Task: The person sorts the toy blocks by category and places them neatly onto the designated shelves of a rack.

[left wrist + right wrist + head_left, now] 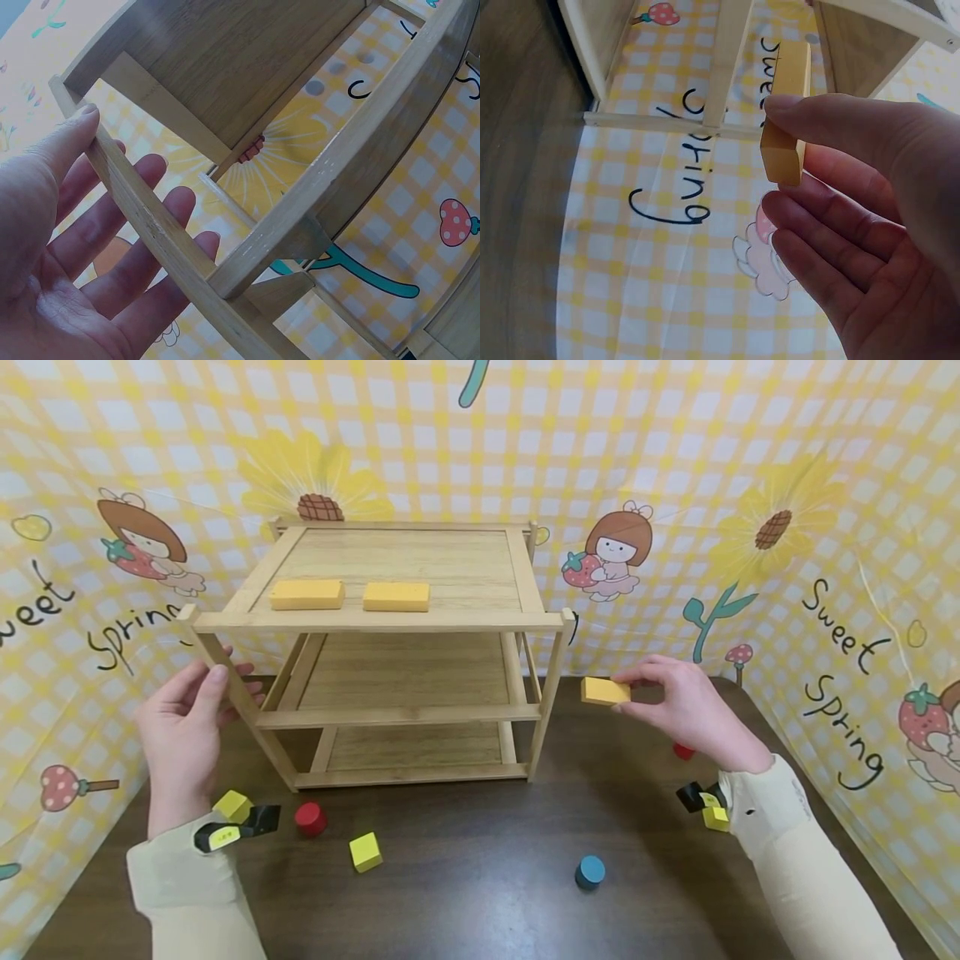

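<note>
A three-tier wooden shelf (405, 717) stands on the dark table. My left hand (180, 718) loosely holds its front left post (142, 210), thumb on the near side and spread fingers behind. To the right of the shelf, my right hand (678, 697) pinches a yellow-orange rectangular block (604, 691) by one end, in the air. The right wrist view shows the thumb across that block (784, 161), with fingers behind it. On the top board lie two similar blocks, the left one (307, 595) and the right one (396, 597), near the front rail.
On the table are a red cylinder (311, 818), a yellow cube (366, 852), another yellow cube (233, 807) by my left wrist and a blue cylinder (590, 872). A yellow cube (716, 818) and a red piece (683, 751) lie near my right arm. Checked cloth (465, 452) surrounds the table.
</note>
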Motion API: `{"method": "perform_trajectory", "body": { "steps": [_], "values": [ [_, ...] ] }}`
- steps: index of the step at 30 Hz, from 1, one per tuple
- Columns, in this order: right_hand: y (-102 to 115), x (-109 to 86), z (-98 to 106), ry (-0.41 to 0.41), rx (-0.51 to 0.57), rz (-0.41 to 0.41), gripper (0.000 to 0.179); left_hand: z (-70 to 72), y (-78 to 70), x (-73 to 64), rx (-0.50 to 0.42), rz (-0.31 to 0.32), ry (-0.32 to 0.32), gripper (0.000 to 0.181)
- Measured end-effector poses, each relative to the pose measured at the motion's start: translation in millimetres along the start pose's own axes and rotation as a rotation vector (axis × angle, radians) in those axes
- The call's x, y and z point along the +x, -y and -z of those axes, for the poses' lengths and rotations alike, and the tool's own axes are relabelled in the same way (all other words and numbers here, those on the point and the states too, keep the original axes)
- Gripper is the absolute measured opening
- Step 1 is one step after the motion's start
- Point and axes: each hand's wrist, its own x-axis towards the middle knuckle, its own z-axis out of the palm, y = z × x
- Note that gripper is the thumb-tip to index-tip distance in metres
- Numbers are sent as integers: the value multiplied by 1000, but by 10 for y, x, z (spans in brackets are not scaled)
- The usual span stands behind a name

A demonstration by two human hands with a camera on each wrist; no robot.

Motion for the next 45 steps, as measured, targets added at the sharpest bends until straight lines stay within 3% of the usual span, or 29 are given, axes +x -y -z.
{"method": "perform_trajectory", "body": {
  "steps": [9,21,45],
  "values": [
    [131,-9,37,-28,-8,32,31,-4,-9,-3,38,4,-6,35],
    [275,-20,113,-74,-8,129,32,-5,-10,-8,6,-2,0,37],
    [545,-52,186,-132,12,234,38,-7,0,0,9,8,-4,37]
  ]
}}
